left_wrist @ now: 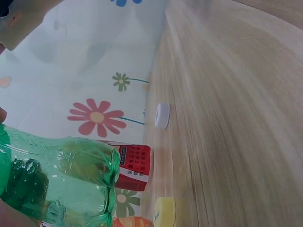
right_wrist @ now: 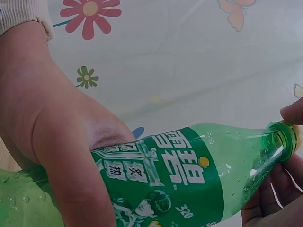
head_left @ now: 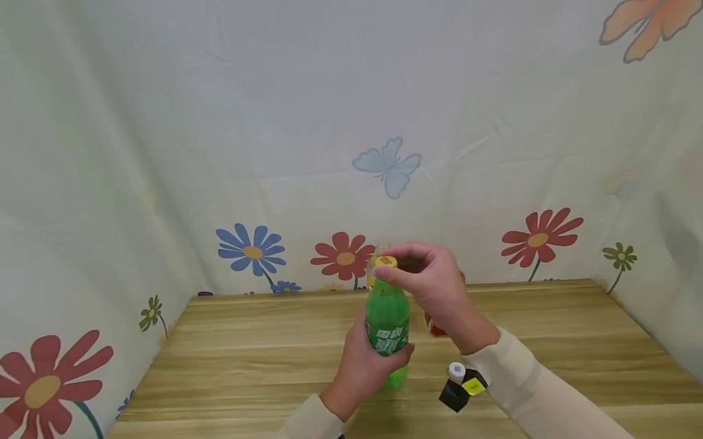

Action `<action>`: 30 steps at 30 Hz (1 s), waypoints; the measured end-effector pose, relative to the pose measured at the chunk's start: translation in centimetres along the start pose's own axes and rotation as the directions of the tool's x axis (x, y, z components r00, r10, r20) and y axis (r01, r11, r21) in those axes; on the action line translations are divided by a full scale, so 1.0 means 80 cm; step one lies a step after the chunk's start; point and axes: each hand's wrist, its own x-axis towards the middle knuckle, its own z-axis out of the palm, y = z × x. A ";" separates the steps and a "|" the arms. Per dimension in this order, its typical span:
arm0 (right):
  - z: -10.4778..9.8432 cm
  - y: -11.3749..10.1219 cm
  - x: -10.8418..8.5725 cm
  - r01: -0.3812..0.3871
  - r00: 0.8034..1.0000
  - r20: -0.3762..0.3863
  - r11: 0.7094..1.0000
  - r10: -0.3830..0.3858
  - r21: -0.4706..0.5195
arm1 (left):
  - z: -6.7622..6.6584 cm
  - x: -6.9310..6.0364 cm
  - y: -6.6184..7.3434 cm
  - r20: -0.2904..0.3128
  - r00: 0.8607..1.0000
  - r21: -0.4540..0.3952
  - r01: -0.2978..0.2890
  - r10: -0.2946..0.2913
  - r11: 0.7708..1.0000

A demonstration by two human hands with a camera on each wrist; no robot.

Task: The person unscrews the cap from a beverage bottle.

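In the head view a green plastic bottle (head_left: 386,306) is held up over the table, tilted slightly. My left hand (head_left: 365,363) grips it round its lower body, with the thumb across the front. At the bottle's mouth is a yellow cap (head_left: 386,262), which my right hand (head_left: 433,278) pinches between thumb and fingers. The right wrist view shows the green label (right_wrist: 165,175) with white characters and the fingers (right_wrist: 272,194) of my right hand at the neck. Through the bottle's clear base (left_wrist: 90,184), things behind show in the left wrist view.
On the wooden table (head_left: 245,366) lie a white cap (left_wrist: 162,116) and another yellow cap (left_wrist: 164,211). Behind them stands a red package (left_wrist: 135,168) beside something orange (left_wrist: 132,221), partly cut off. A flower-printed curtain (head_left: 293,114) surrounds the table.
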 end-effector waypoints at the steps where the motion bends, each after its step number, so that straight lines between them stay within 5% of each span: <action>1: 0.000 0.001 0.001 0.004 1.000 0.010 1.000 -0.004 0.018 | 0.000 0.000 0.000 0.000 1.000 -0.002 0.001 -0.001 1.000; 11: -0.002 0.003 0.003 0.012 0.998 0.067 0.999 -0.016 0.051 | 0.001 0.001 0.002 -0.002 1.000 0.002 -0.003 0.003 1.000; 16: -0.001 -0.002 0.002 0.010 1.000 0.015 0.994 -0.008 -0.112 | 0.000 0.001 0.005 0.008 1.000 -0.002 0.009 -0.009 1.000; 21: 0.005 -0.011 -0.005 0.043 0.993 -0.094 0.945 -0.077 -0.324 | -0.001 0.001 0.007 0.017 1.000 -0.019 0.000 0.000 1.000; 30: 0.010 -0.015 -0.009 0.095 0.973 -0.161 0.919 -0.167 -0.382 | -0.001 0.001 0.005 0.022 1.000 -0.013 0.010 -0.010 1.000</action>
